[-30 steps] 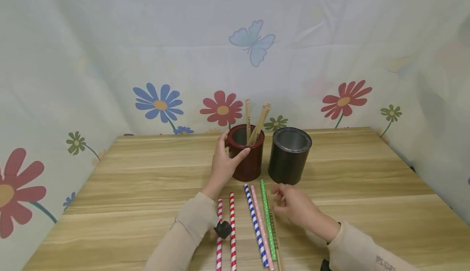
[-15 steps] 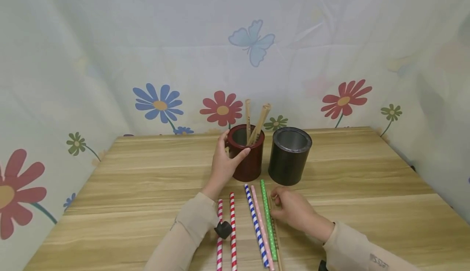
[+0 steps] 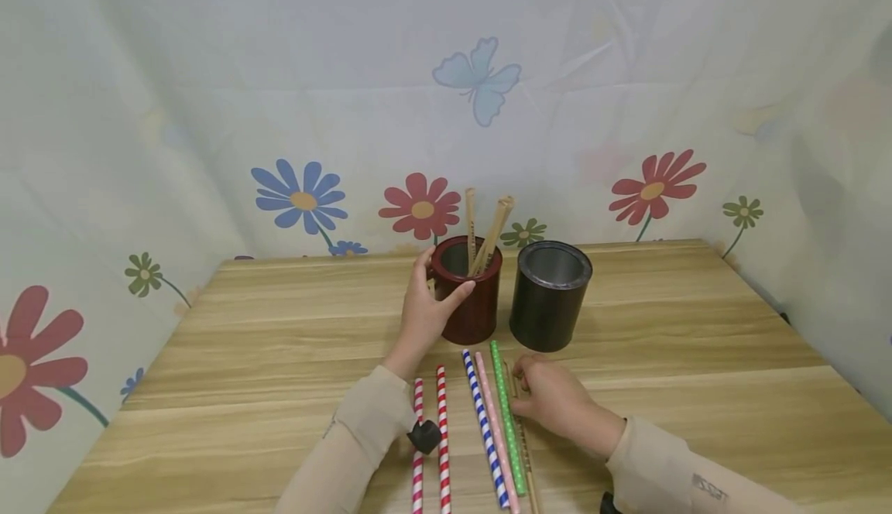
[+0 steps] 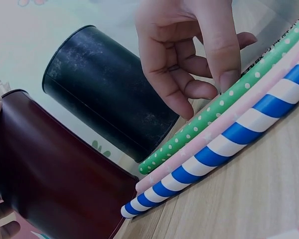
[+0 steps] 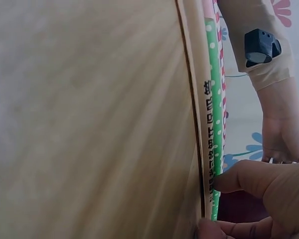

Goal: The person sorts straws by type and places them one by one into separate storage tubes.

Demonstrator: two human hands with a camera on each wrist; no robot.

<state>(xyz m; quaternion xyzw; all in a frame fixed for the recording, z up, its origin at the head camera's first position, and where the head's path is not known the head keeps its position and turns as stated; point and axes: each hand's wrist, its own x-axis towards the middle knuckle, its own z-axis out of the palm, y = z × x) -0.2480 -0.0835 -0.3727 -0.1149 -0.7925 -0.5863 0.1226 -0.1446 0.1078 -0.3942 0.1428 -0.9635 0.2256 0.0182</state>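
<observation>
Holding dark red mug (image 3: 477, 309) clamped in left hand (image 3: 423, 309); touching brown straw (image 5: 201, 99) beside green straw (image 3: 507, 421) with right hand (image 3: 563, 399), cannot tell whether pinched.

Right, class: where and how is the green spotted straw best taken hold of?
Probably pinch the green straw across its far end, coming from above. It is thin and lies flat, with the pink straw and a tan straw flanking it, but that tip reaches past the pink one and lies slightly apart.
</observation>
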